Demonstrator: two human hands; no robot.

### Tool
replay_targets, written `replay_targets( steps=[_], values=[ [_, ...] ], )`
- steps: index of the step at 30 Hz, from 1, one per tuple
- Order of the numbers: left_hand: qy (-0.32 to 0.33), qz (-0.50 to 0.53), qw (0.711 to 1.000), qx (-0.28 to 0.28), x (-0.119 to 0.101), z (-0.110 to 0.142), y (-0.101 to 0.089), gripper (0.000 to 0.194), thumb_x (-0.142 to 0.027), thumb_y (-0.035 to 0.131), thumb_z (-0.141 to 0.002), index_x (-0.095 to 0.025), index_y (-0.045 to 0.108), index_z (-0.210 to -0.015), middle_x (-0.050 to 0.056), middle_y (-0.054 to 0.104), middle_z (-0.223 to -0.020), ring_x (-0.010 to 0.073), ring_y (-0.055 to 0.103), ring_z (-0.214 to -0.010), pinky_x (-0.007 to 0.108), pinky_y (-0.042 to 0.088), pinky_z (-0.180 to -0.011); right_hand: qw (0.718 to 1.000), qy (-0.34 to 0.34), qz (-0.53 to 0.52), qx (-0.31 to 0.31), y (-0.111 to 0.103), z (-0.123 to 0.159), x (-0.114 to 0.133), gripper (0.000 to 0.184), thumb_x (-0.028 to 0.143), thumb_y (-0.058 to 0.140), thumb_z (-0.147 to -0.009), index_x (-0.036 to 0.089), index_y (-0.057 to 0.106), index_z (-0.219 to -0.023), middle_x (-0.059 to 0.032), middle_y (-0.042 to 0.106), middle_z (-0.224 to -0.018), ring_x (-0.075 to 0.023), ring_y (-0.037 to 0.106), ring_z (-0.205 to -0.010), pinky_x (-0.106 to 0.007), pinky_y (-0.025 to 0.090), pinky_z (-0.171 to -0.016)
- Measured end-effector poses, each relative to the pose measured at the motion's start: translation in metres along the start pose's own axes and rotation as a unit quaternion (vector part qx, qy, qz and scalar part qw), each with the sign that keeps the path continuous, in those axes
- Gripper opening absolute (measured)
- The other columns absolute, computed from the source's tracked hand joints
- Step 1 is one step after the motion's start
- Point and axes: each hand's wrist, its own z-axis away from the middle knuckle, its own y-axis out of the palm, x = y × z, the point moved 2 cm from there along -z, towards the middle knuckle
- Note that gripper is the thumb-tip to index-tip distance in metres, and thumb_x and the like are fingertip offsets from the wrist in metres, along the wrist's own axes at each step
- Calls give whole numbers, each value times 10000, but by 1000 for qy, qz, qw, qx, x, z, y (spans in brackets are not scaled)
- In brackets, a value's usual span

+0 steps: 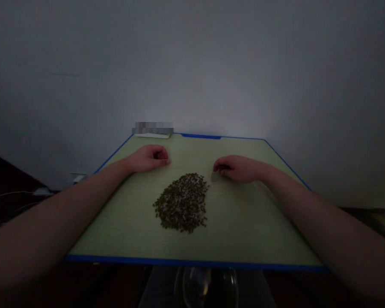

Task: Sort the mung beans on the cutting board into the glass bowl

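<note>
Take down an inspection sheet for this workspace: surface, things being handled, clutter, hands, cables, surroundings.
Surface: pale green table with blue edging.
Things handled: loose heap of small greenish-brown pieces near the middle; small clear item just right of it.
Clutter: white object at the far left corner, its top blurred out.
Hands: left hand loosely curled, nothing seen in it; right hand has its fingertips at the clear item, grip unclear.
Cables: pale cable beyond the left side, off the table.
Surroundings: plain wall behind; clear rounded container below the near edge; dim light.
</note>
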Motion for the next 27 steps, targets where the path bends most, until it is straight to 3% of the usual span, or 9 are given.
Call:
replay_targets(
  steps=[4,12,20,27],
  values=[
    [9,-3,1000,-1,4,-1,0,288,-434,628,-706,-157,570,-762,-18,525,-628,99,458,-565,220,364,-519,999,-21,-31,12,1,2,2,281,119,499,-784,157,629,-1030,-73,681,-1001,-173,607,-858,-277,451,-764],
    [-2,4,1000,-1,1,0,0,280,-426,643,-691,-161,577,-752,-23,525,-614,94,455,-552,221,374,-516,998,-16,-44,-40,4,-1,4,247,119,495,-774,149,608,-991,-92,668,-983,-182,594,-840,-293,452,-756],
    [8,3,1000,-4,3,-1,0,268,-419,642,-693,-165,578,-751,-28,523,-606,89,449,-547,217,371,-519,998,-25,-55,-9,4,0,3,213,95,496,-749,169,605,-917,-58,673,-922,-167,598,-806,-276,453,-732],
    [-2,6,1000,-1,0,0,0,270,-414,641,-687,-159,576,-746,-17,539,-618,99,467,-560,223,378,-518,997,-18,-72,-35,4,-1,0,233,94,485,-760,158,588,-960,-76,659,-967,-166,587,-830,-282,455,-754]
  ],
)
